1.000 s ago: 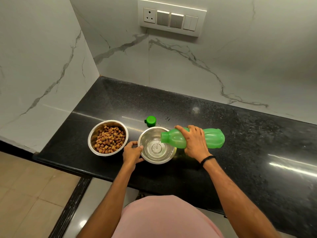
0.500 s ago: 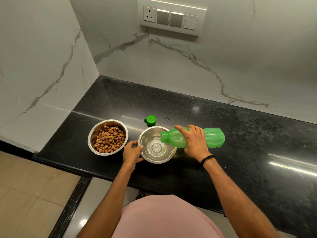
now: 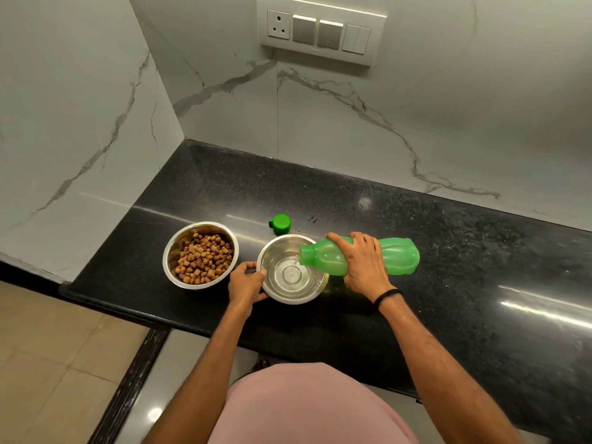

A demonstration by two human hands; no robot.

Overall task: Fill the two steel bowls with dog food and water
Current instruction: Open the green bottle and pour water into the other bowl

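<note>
Two steel bowls stand side by side near the counter's front edge. The left bowl (image 3: 169,251) holds brown dog food (image 3: 203,258). The right bowl (image 3: 315,291) has water in its bottom. My right hand (image 3: 363,262) grips a green plastic bottle (image 3: 397,256) lying almost flat, its open mouth over the right bowl, and a thin stream of water runs from it into the bowl. My left hand (image 3: 245,283) holds the right bowl's left rim.
The bottle's green cap (image 3: 281,224) lies on the black granite counter (image 3: 448,251) just behind the bowls. White marble walls close the counter at the left and back, with a switch panel (image 3: 320,28) above. The tiled floor lies below the front edge.
Almost nothing has moved. The bottle stays tipped over the right bowl and water keeps running into it; both hands hold their places.
</note>
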